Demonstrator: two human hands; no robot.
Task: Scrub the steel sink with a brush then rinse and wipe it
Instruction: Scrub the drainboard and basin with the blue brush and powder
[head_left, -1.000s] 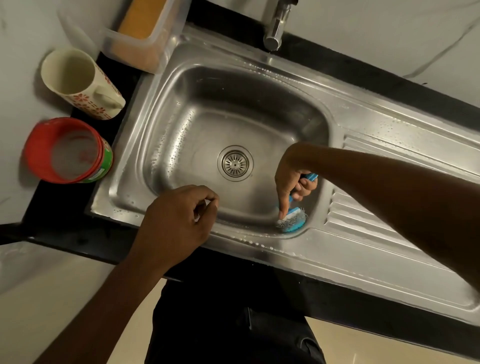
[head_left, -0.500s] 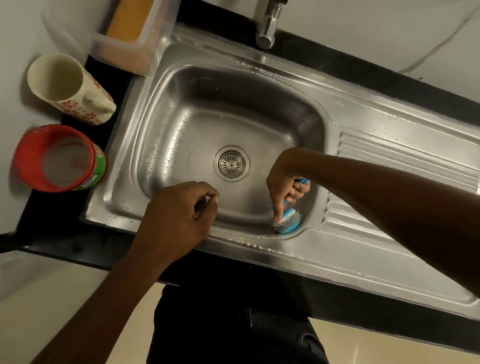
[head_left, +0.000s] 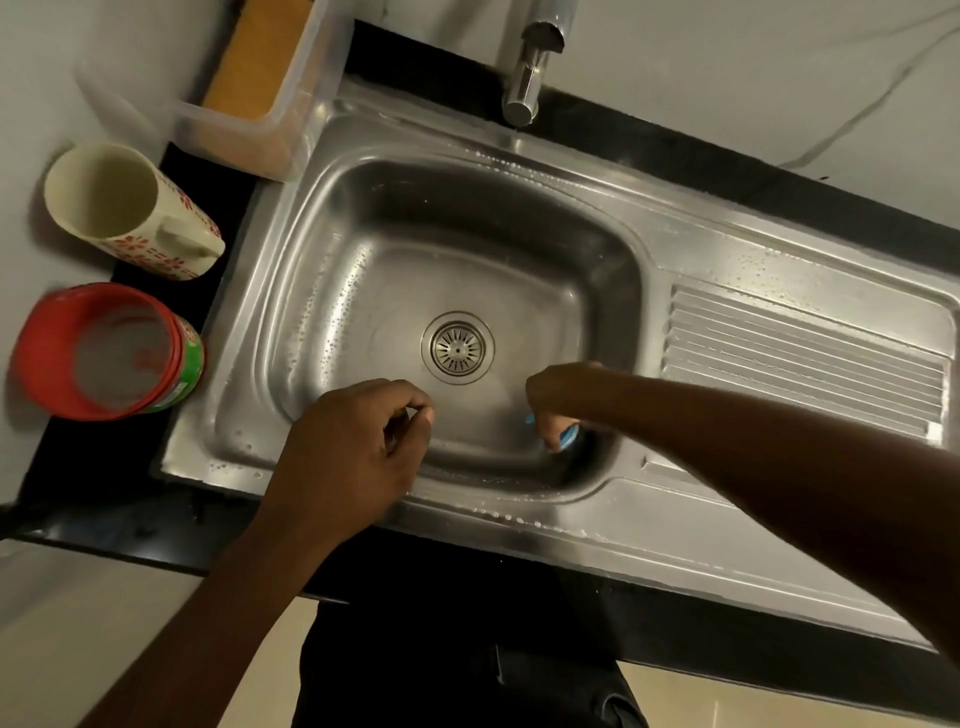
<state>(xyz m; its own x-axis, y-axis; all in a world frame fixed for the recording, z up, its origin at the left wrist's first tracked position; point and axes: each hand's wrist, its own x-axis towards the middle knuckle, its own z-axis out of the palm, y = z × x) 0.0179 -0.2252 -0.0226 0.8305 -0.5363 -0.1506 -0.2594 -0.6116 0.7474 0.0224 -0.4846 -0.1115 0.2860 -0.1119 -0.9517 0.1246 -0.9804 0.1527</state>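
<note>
The steel sink (head_left: 363, 249) fills the middle of the view, its walls beaded with droplets and a round drain (head_left: 457, 348) in the floor. My right hand (head_left: 558, 397) reaches into the basin's near right corner and grips a blue brush (head_left: 567, 435), of which only a small blue part shows below the fingers. My left hand (head_left: 353, 447) hovers over the near rim with its fingers curled and thumb against the forefinger, holding nothing that I can see.
A tap (head_left: 530, 67) stands at the back rim. Left of the sink are a cream mug with red flowers (head_left: 130, 213), a red tub (head_left: 104, 353) and a clear plastic box with an orange sponge (head_left: 254, 88). A ribbed drainboard (head_left: 800, 358) lies to the right.
My right hand has slid with the brush along the basin's near right corner, and the bristles are now mostly hidden under the hand. My left hand has barely moved.
</note>
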